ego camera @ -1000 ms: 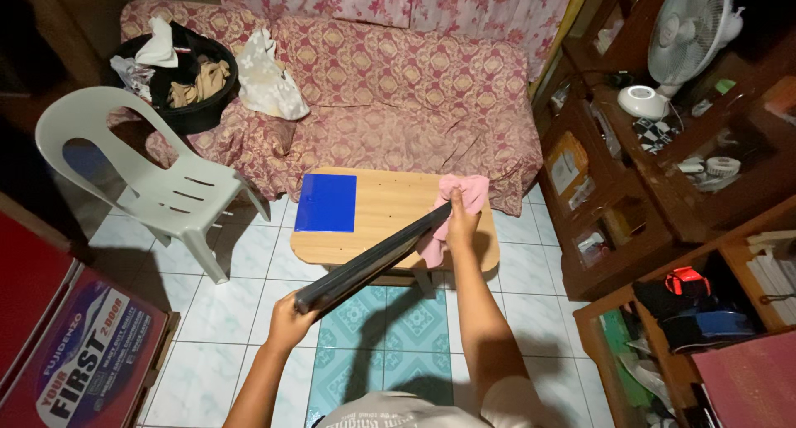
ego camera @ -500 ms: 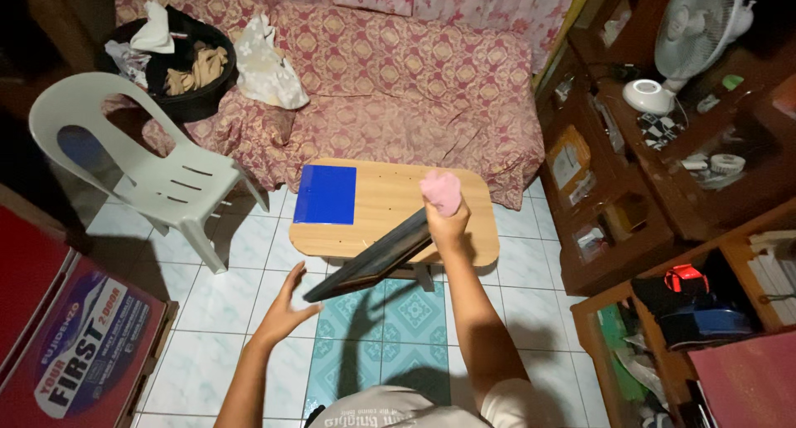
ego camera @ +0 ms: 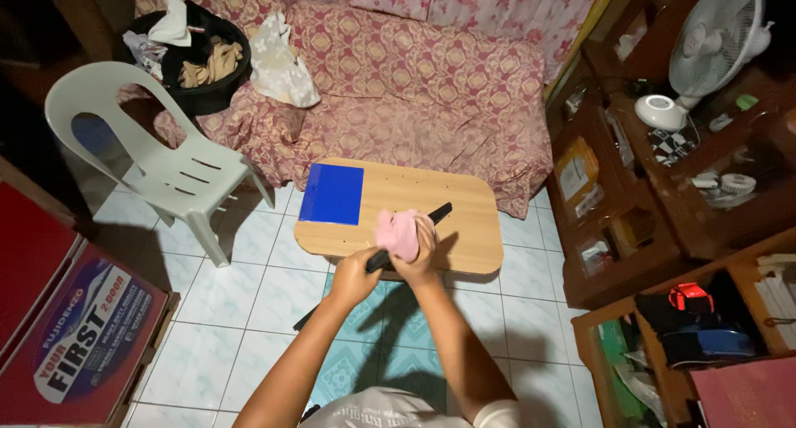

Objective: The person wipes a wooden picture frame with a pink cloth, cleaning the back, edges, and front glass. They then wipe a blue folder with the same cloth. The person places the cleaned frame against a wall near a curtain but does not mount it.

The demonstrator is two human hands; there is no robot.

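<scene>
My left hand [ego camera: 355, 275] grips a thin black flat panel [ego camera: 438, 212] that I see almost edge-on. It slants from near the floor tiles up over the low wooden table [ego camera: 464, 229]. My right hand [ego camera: 421, 258] presses a crumpled pink cloth [ego camera: 396, 233] against the panel's middle, right beside my left hand. A blue folder [ego camera: 332, 194] lies flat on the table's left end, apart from both hands.
A white plastic chair [ego camera: 166, 159] stands left of the table. Behind it is a floral-covered sofa [ego camera: 414, 88] with a black basket of clothes [ego camera: 195, 63]. Wooden shelves [ego camera: 655, 196] with a white fan [ego camera: 705, 38] line the right. A red printed box [ego camera: 75, 337] sits at the lower left.
My right hand has brought the pink cloth down the panel from its far end to its middle. My left hand has moved up the panel, and the panel now shows edge-on.
</scene>
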